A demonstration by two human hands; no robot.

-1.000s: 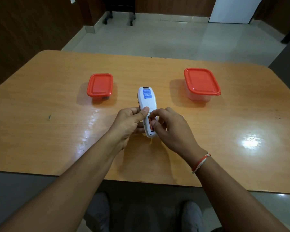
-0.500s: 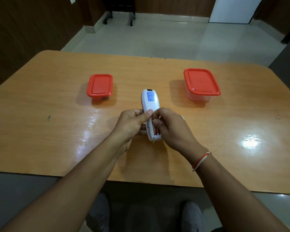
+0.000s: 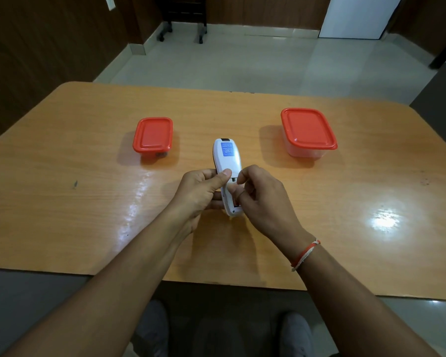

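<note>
White handset (image 3: 227,161) is back side up, held just above the table (image 3: 62,202) at frame centre. Long axis runs roughly 12 to 6, far end tipped slightly toward 11. Blue label (image 3: 227,149) sits on its far half.

Left hand (image 3: 198,193) grips it from the 9 o'clock side: fingers wrapped underneath, thumb (image 3: 223,175) pressed flat on the back near mid-length.

Right hand (image 3: 264,199) comes in from the 3 o'clock side with its fingers (image 3: 242,176) curled tight, tips on the near half of the handset where a recess looks open. Can't tell if they're pinching anything, the knuckles hide it. Red-and-white thread band (image 3: 305,255) on that wrist.

Around it:
- small red-lidded tub (image 3: 153,135) at 10 o'clock from the handset, lid on, well apart
- larger red-lidded tub (image 3: 307,130) at 2 o'clock, clear walls, lid on, well apart
- light glare (image 3: 385,221) on the tabletop at 4 o'clock
- small dark mark (image 3: 75,184) on the wood out at 9 o'clock
- two pale shoes (image 3: 152,328) on the floor at 6 o'clock, below the near table edge
</note>
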